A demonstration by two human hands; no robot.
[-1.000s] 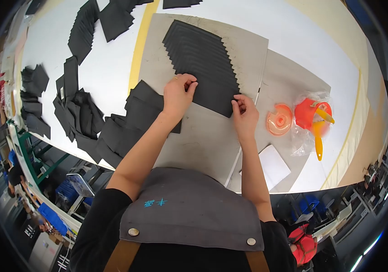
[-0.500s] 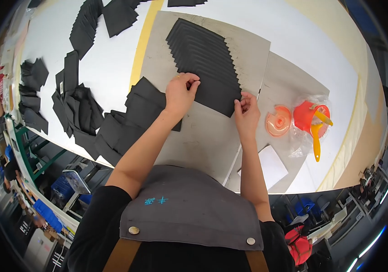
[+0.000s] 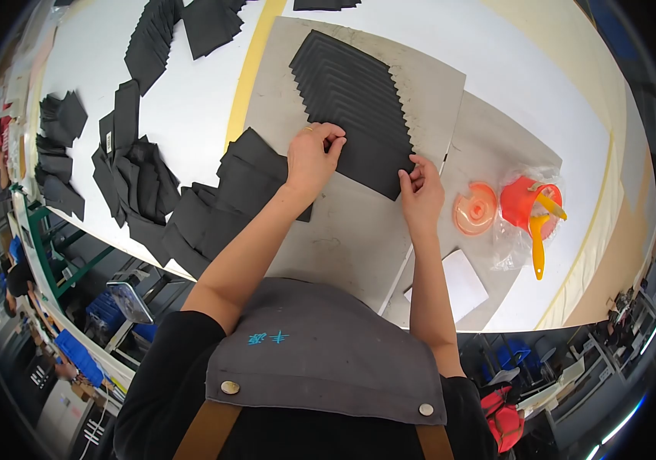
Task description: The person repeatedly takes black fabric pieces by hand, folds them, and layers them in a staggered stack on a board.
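A fanned row of overlapping black fabric pieces (image 3: 355, 103) lies on a grey board (image 3: 328, 238), with stepped edges on both sides. My left hand (image 3: 315, 157) pinches the left edge of the nearest piece between thumb and fingers. At that piece's right corner, my right hand (image 3: 421, 190) has its thumb and fingertips closed on the edge. Left of my left forearm, more black pieces (image 3: 247, 180) are spread in a loose overlapping pile.
Right of my hands are an orange lid (image 3: 474, 208), a red container (image 3: 518, 201) in clear plastic, a yellow-handled brush (image 3: 537, 249) and a white sheet (image 3: 464, 286). Further black stacks (image 3: 135, 184) lie at the left. A phone (image 3: 130, 302) is beyond the near edge.
Both hands keep their places at the nearest piece's edges. The whole table scene has shifted slightly in view; the fabric row looks otherwise unchanged.
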